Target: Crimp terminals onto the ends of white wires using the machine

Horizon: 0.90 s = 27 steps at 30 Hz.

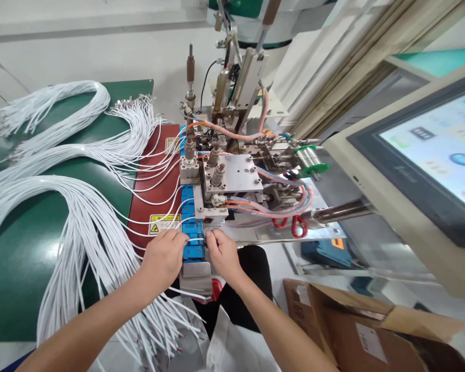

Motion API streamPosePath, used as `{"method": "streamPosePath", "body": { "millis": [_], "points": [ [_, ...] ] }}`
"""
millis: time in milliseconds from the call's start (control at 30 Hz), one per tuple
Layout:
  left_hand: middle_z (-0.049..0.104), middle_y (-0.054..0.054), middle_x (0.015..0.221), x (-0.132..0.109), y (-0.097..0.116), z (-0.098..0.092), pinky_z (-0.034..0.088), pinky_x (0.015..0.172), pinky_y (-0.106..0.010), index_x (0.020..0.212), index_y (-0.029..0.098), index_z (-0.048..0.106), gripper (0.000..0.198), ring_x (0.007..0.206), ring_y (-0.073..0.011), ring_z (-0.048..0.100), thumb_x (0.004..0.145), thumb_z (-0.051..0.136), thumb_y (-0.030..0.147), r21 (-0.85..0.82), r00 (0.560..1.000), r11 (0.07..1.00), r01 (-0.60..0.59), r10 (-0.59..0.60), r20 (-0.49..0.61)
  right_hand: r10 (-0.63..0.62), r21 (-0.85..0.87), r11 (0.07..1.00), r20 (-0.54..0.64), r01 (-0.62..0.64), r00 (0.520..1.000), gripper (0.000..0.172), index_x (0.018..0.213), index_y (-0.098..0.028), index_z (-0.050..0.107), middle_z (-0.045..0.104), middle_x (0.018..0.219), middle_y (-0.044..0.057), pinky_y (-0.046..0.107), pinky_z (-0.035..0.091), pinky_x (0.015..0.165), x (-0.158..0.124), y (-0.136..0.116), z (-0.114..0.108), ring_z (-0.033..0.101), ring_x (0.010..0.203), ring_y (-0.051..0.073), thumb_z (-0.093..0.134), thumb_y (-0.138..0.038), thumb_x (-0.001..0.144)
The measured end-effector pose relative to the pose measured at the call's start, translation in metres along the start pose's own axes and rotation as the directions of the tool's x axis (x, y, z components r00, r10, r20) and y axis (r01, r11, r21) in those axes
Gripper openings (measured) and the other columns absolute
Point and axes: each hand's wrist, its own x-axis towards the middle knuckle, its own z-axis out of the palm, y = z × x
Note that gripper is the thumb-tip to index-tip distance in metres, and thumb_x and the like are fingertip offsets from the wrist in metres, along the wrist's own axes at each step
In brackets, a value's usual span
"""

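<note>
Between my two hands a white cable (pixel 196 239) lies across one of the blue clamp blocks (pixel 194 251) at the machine's front left edge. My left hand (pixel 166 258) is closed on the cable just left of the block. On the block's right side, my right hand (pixel 221 250) pinches the cable's end, which its fingers mostly hide. Farther back, several more white cables sit in the blue blocks and run left over a red-brown plate (pixel 149 178). A large bundle of white cables (pixel 73 206) hangs over the table edge beside my left arm.
The bench machine (pixel 232 175) has metal cylinders, orange and grey hoses and a wire spool (pixel 309 159). A touch screen (pixel 442 150) juts in from the right. Cardboard boxes (pixel 356 320) stand at lower right. More cable bundles lie on the green table (pixel 8 289).
</note>
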Motion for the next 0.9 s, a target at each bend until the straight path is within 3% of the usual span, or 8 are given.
{"method": "streamPosePath", "body": {
  "millis": [133, 300, 400, 500, 600, 667, 767, 900],
  "points": [
    [0.063, -0.007, 0.083, -0.002, -0.006, 0.003, 0.045, 0.077, -0.035, 0.09, 0.016, 0.061, 0.022, 0.081, -0.0197, 0.056, 0.085, 0.04, 0.012, 0.017, 0.995, 0.995, -0.096, 0.097, -0.01, 0.061, 0.065, 0.996, -0.011, -0.06, 0.998, 0.034, 0.058, -0.019, 0.045, 0.045, 0.056, -0.003, 0.023, 0.033, 0.054, 0.002, 0.001, -0.011, 0.044, 0.055, 0.012, 0.038, -0.038, 0.085],
    [0.06, -0.008, 0.101, -0.009, -0.01, -0.008, 0.042, 0.087, -0.037, 0.103, 0.016, 0.055, 0.022, 0.096, -0.0199, 0.053, 0.088, 0.039, 0.018, -0.018, 0.99, 0.992, -0.123, 0.122, -0.076, 0.126, 0.33, 0.94, -0.103, -0.085, 0.987, 0.035, 0.065, -0.017, 0.054, 0.051, 0.056, -0.001, 0.023, 0.038, 0.056, -0.002, 0.002, -0.024, 0.049, 0.056, 0.013, 0.039, -0.041, 0.085],
    [0.06, -0.005, 0.09, -0.023, -0.009, -0.024, 0.043, 0.08, -0.033, 0.09, 0.018, 0.058, 0.016, 0.087, -0.0181, 0.054, 0.087, 0.044, 0.024, -0.079, 0.985, 0.988, -0.136, 0.143, 0.099, 0.136, 0.418, 0.905, -0.12, -0.074, 0.983, 0.036, 0.063, -0.017, 0.055, 0.052, 0.056, 0.0, 0.024, 0.039, 0.054, -0.005, 0.001, -0.031, 0.048, 0.055, 0.013, 0.041, -0.043, 0.084],
    [0.056, -0.003, 0.084, -0.041, -0.01, -0.035, 0.043, 0.07, -0.03, 0.079, 0.019, 0.059, 0.008, 0.079, -0.0176, 0.052, 0.078, 0.059, 0.027, -0.106, 0.926, 0.985, -0.136, 0.164, 0.341, 0.144, 0.444, 0.893, -0.12, -0.076, 0.982, 0.039, 0.06, -0.017, 0.054, 0.05, 0.054, 0.0, 0.024, 0.039, 0.051, -0.006, -0.001, -0.037, 0.046, 0.052, 0.012, 0.041, -0.045, 0.083],
    [0.055, -0.003, 0.08, -0.049, -0.011, -0.039, 0.041, 0.071, -0.03, 0.069, 0.018, 0.059, 0.01, 0.076, -0.0169, 0.051, 0.079, 0.056, 0.021, -0.109, 0.891, 0.983, -0.145, 0.178, 0.418, 0.134, 0.44, 0.896, -0.125, -0.066, 0.983, 0.04, 0.056, -0.017, 0.052, 0.047, 0.051, -0.001, 0.024, 0.038, 0.048, -0.006, -0.005, -0.042, 0.044, 0.049, 0.012, 0.042, -0.046, 0.082],
    [0.056, -0.002, 0.08, -0.047, -0.01, -0.039, 0.041, 0.071, -0.027, 0.072, 0.019, 0.059, 0.013, 0.076, -0.0152, 0.052, 0.082, 0.051, 0.021, -0.21, 0.904, 0.974, -0.091, 0.169, 0.393, 0.117, 0.444, 0.895, -0.123, -0.051, 0.985, 0.04, 0.055, -0.017, 0.053, 0.047, 0.05, -0.001, 0.024, 0.039, 0.048, -0.009, -0.008, -0.044, 0.044, 0.049, 0.011, 0.043, -0.045, 0.082],
    [0.059, 0.0, 0.079, -0.035, -0.004, -0.037, 0.042, 0.066, -0.022, 0.079, 0.02, 0.06, 0.013, 0.072, -0.0119, 0.054, 0.084, 0.049, 0.027, -0.403, 0.949, 0.912, 0.076, 0.058, 0.31, 0.051, 0.486, 0.874, -0.069, -0.011, 0.996, 0.038, 0.061, -0.016, 0.059, 0.054, 0.055, 0.001, 0.024, 0.041, 0.05, -0.02, -0.012, -0.043, 0.049, 0.051, 0.012, 0.042, -0.042, 0.083],
    [0.061, 0.0, 0.073, -0.016, 0.012, -0.03, 0.042, 0.061, -0.022, 0.078, 0.02, 0.061, 0.015, 0.066, -0.0121, 0.055, 0.082, 0.05, 0.029, -0.485, 0.979, 0.86, 0.161, -0.077, 0.189, -0.099, 0.569, 0.817, -0.022, 0.094, 0.995, 0.028, 0.081, -0.019, 0.065, 0.062, 0.072, 0.005, 0.025, 0.045, 0.052, -0.033, -0.02, -0.042, 0.056, 0.058, 0.014, 0.044, -0.038, 0.083]
  ]
}}
